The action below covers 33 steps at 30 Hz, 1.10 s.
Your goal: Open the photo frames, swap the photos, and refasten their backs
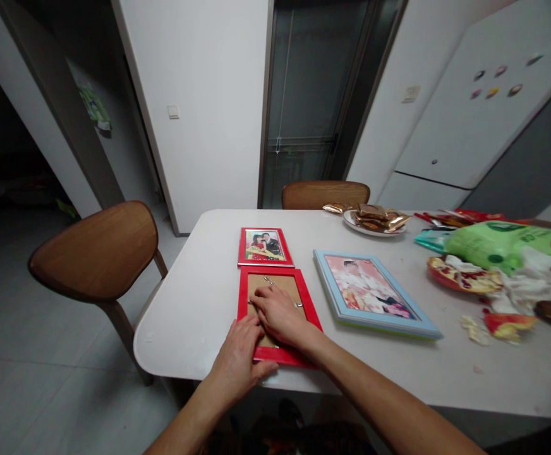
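Observation:
A red picture frame (311, 309) lies face down at the table's near edge, its brown backing board (289, 285) showing. Metal clips sit on its sides, one metal clip (298, 304) at the right and another at the left beneath my right fingertips. My left hand (238, 351) grips the frame's lower left corner, thumb along the bottom edge. My right hand (278, 313) rests on the backing, fingers bent and pressed together at the left clip. Just beyond, a second red frame with a photo (266, 245) lies face up.
A light blue picture frame (375, 258) lies face up to the right. Farther right are a plate (382, 234) of golden packets, a green bag (498, 243), pomegranate pieces (465, 278) and crumpled tissue (534, 281). Wooden chairs stand at the left (100, 253) and the far side (325, 194).

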Each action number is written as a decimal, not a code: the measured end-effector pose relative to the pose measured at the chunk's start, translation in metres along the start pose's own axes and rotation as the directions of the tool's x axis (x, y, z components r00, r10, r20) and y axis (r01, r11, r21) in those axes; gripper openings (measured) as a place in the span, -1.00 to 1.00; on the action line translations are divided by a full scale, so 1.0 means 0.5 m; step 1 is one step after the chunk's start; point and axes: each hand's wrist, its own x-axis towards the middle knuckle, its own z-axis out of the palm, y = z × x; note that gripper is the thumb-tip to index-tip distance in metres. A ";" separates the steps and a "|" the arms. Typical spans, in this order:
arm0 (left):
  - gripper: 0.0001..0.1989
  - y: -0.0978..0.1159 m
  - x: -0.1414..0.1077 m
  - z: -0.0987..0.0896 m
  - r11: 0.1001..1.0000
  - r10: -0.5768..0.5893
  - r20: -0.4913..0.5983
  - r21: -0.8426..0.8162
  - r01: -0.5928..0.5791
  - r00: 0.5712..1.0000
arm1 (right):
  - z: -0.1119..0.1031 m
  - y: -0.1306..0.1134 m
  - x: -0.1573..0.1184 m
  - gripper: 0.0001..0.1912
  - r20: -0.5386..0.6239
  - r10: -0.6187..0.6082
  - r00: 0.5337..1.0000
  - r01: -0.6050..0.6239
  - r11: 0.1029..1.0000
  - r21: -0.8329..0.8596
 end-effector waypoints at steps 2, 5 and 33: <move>-0.60 0.002 0.000 -0.002 1.000 -0.008 -0.004 -0.008 0.008 1.000 | 0.000 0.001 0.006 -0.78 -0.003 -0.008 1.000 0.008 1.000 -0.022; -0.62 0.003 0.002 -0.002 1.000 -0.025 -0.003 -0.014 0.025 1.000 | 0.002 0.006 0.009 -0.76 -0.028 0.010 1.000 -0.010 1.000 0.005; -0.63 -0.001 0.004 0.001 1.000 -0.026 -0.030 -0.001 0.026 0.999 | 0.010 0.004 0.032 -0.81 -0.038 0.164 0.986 -0.160 0.982 0.097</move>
